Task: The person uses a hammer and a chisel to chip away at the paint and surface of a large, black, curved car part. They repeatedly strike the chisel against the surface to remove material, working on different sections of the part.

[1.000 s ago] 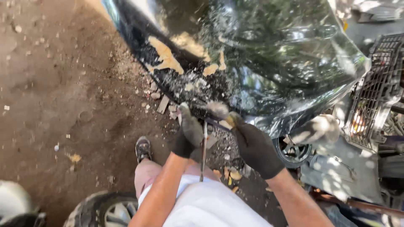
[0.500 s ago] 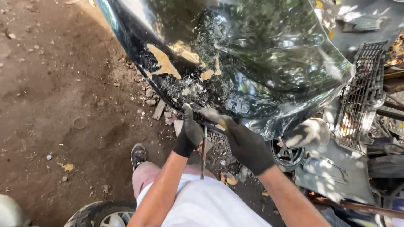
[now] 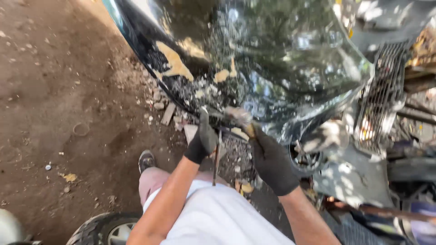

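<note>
Open room is found only to the left, over the bare dirt ground (image 3: 59, 113), where nothing but small stones and a flat wooden scrap (image 3: 168, 113) lie. Ahead, the way is closed by the dented dark car panel (image 3: 272, 59) — its lower edge hangs just above both gloved hands, left hand (image 3: 203, 138) and right hand (image 3: 272, 161). To the right, passage is blocked by a metal grille (image 3: 381, 95) and crowded scrap parts, and a tyre (image 3: 106, 229) stands low at the left — beside the leg.

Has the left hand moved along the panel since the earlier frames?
No. The left hand sits at the same chipped edge of the dark panel, just below the tan patches.
</note>
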